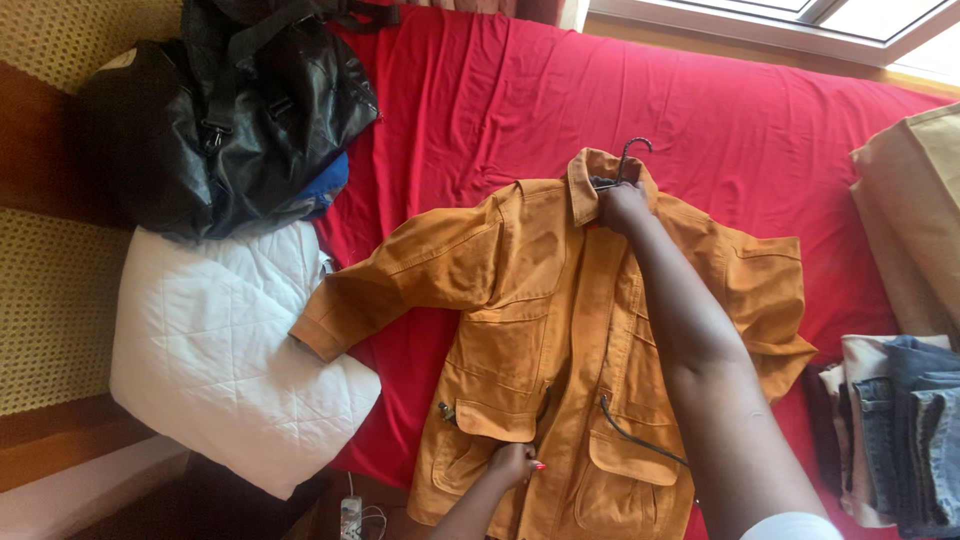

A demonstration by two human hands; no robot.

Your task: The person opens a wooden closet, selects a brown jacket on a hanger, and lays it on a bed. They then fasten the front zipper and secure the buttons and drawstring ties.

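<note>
Your right hand (622,207) comes off the forearm that fills the near right of the view and reaches up to the collar of the orange jacket (560,340), fingers closed around the fabric and the neck of the dark hanger (630,160) there. Your left hand (515,463) sits at the jacket's lower front, just beside the left chest-to-hip pocket; it looks to be pinching the front edge, though the fingers are too small to be sure.

The jacket lies flat, front up, on the red bedspread (480,100). Its long axis runs from the collar at the far end down to the hem nearest you, tilted slightly, with the hanger hook pointing away from you. One sleeve stretches out left of the jacket, its cuff touching the white quilted pillow (220,350); the other sleeve is bunched at the jacket's right. A dark cord (630,435) trails across the lower right panel.

Left of the jacket and beyond the pillow sits a black leather bag (230,110). Right of the jacket lies a stack of folded jeans (915,430), and beyond that a tan folded cloth (915,220).
</note>
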